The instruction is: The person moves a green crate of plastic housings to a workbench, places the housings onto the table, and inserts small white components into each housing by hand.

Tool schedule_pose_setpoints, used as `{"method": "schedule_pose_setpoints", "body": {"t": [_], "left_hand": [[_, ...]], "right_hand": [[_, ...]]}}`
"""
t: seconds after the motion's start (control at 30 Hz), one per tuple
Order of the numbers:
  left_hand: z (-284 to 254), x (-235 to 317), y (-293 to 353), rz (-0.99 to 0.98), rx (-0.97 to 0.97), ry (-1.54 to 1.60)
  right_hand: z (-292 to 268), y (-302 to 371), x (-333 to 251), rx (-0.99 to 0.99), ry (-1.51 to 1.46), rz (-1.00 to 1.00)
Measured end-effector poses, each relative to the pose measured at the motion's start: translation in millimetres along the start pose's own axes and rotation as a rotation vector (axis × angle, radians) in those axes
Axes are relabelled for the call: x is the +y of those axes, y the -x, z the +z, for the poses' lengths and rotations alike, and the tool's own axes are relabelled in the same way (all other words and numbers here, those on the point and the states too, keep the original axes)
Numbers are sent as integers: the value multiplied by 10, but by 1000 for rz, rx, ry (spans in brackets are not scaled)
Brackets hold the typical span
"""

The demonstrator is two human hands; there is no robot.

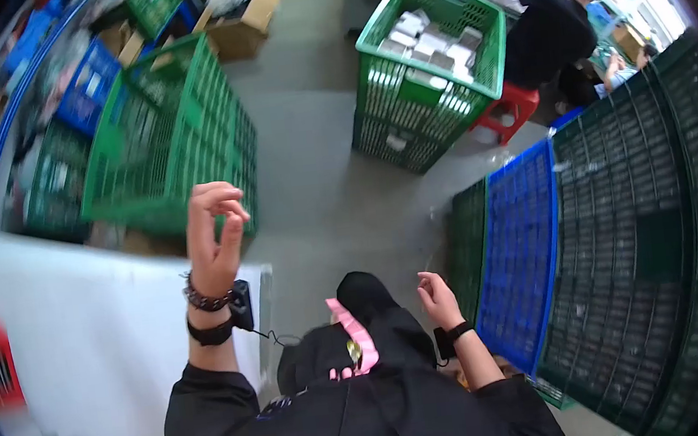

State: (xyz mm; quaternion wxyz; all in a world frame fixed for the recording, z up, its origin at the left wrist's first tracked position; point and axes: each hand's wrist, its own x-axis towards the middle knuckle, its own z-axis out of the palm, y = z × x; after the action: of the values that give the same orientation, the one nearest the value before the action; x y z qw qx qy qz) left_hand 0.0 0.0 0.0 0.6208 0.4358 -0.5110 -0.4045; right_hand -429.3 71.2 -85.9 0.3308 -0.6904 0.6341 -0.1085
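The left hand point(215, 240), empty with fingers loosely bent and apart, is raised near the green crate point(209, 118) beyond the white worktop point(105, 329), while the right hand point(441, 300), also empty, fingers slack, hangs left of the blue crate point(522, 242).

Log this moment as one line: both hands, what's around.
Left hand: empty, near green crate | Right hand: empty, left of blue crate | Around: white table, red stool
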Motion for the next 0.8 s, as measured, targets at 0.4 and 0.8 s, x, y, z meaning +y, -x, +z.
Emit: {"method": "schedule_pose_setpoints", "body": {"t": [0.4, 0.8], "left_hand": [[-808, -2183, -4636, 295, -96, -819], [1301, -3862, -6501, -194, -309, -1049]], "right_hand": [[656, -4541, -1142, -12, -119, 31], [-1715, -6373, -426, 867, 257, 140]]}}
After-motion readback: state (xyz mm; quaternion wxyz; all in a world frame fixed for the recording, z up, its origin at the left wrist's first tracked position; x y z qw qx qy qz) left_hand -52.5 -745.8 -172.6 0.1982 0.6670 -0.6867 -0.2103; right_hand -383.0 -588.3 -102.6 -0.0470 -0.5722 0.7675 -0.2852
